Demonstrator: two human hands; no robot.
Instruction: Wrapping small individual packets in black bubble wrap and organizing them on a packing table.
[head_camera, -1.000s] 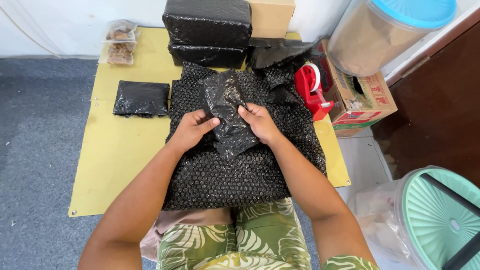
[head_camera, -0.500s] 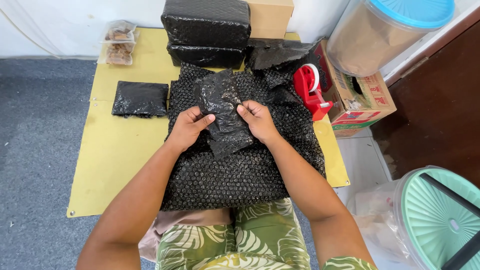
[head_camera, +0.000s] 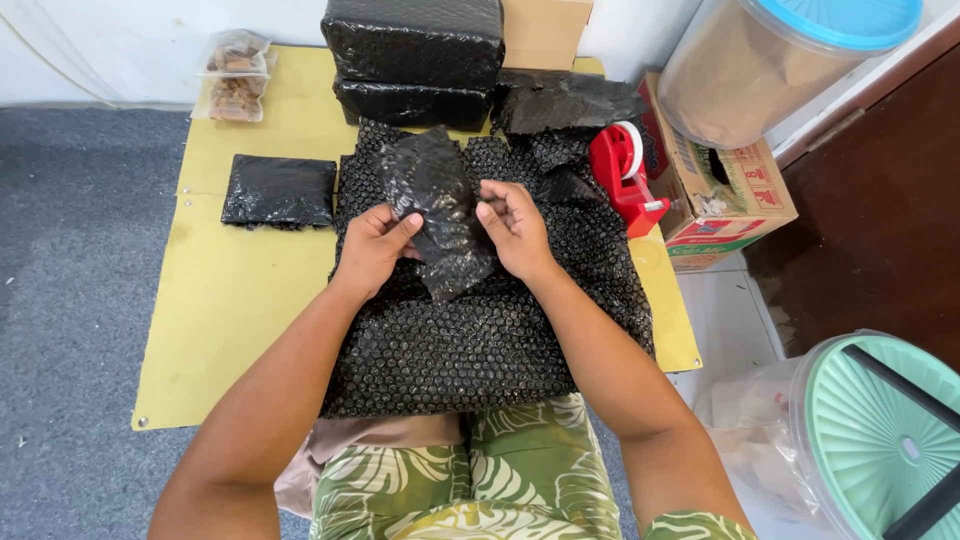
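Observation:
My left hand (head_camera: 375, 245) and my right hand (head_camera: 515, 228) both grip a crumpled piece of black bubble wrap (head_camera: 440, 205), lifted slightly over a large sheet of black bubble wrap (head_camera: 470, 340) spread in front of my lap. The sheet lies on a yellow board (head_camera: 230, 300) on the floor. The lifted piece hides whatever may be inside it.
A small black-wrapped packet (head_camera: 278, 190) lies left of the sheet. Two big black-wrapped parcels (head_camera: 415, 55) stack at the back beside a cardboard box (head_camera: 545, 30). A red tape dispenser (head_camera: 625, 175), an open carton (head_camera: 725, 180), clear snack bags (head_camera: 232, 75), a lidded jar (head_camera: 780, 60) and a green lid (head_camera: 880, 440) surround the area.
Both hands have raised and turned the small black bubble wrap piece, which now stands more upright between them. Nothing else has shifted.

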